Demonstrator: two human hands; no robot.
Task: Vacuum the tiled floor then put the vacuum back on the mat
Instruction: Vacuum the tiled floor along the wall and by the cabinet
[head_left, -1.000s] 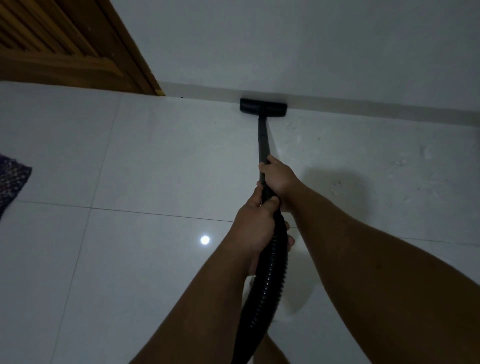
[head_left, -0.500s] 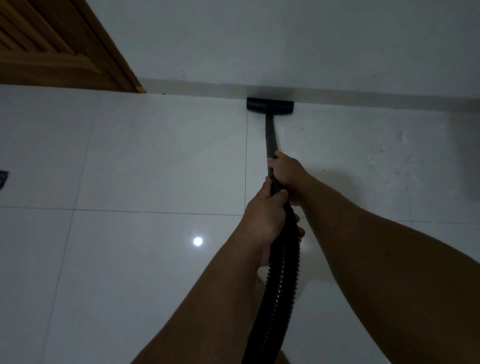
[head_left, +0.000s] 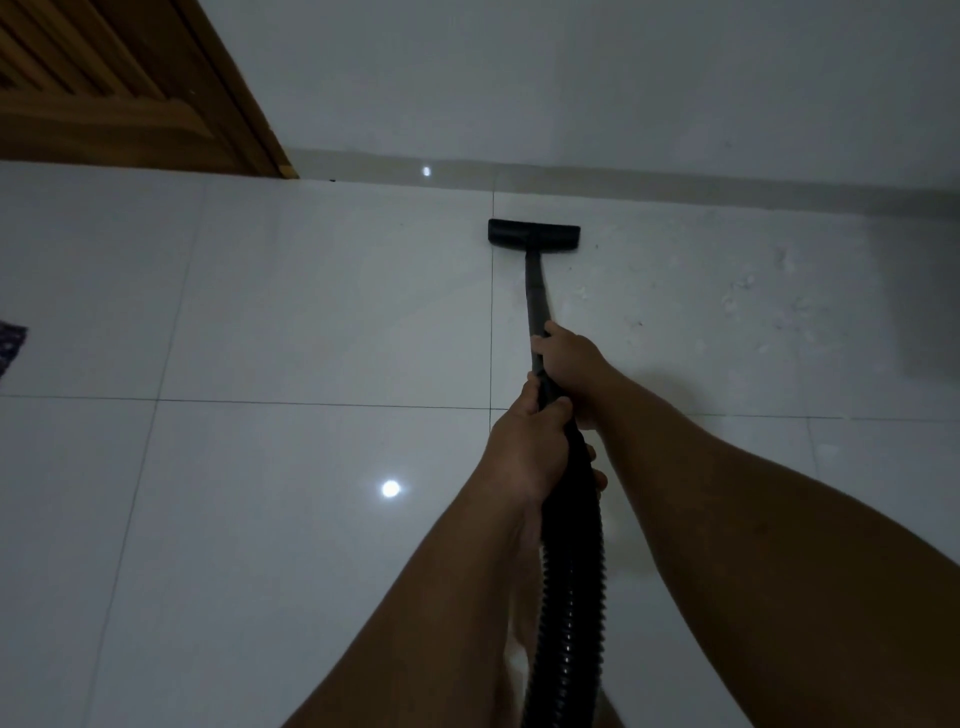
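The black vacuum floor head (head_left: 533, 235) lies flat on the glossy white tiled floor (head_left: 311, 322), a short way in front of the skirting. Its dark wand (head_left: 535, 291) runs back toward me. My right hand (head_left: 569, 358) grips the wand further forward. Just behind it, my left hand (head_left: 527, 452) grips the wand's end where the ribbed black hose (head_left: 571, 597) joins. The hose drops out of the bottom of the view. The vacuum body is not in view.
A white wall with a pale skirting (head_left: 675, 182) runs across the far side. A wooden louvred door (head_left: 104, 83) stands at the far left. A corner of a dark patterned mat (head_left: 9, 345) shows at the left edge. Whitish specks (head_left: 769, 306) lie on the tile to the right.
The floor head has come back from the skirting toward me. Both hands kept their grip on the wand. The view has shifted, bringing the mat's corner back in.
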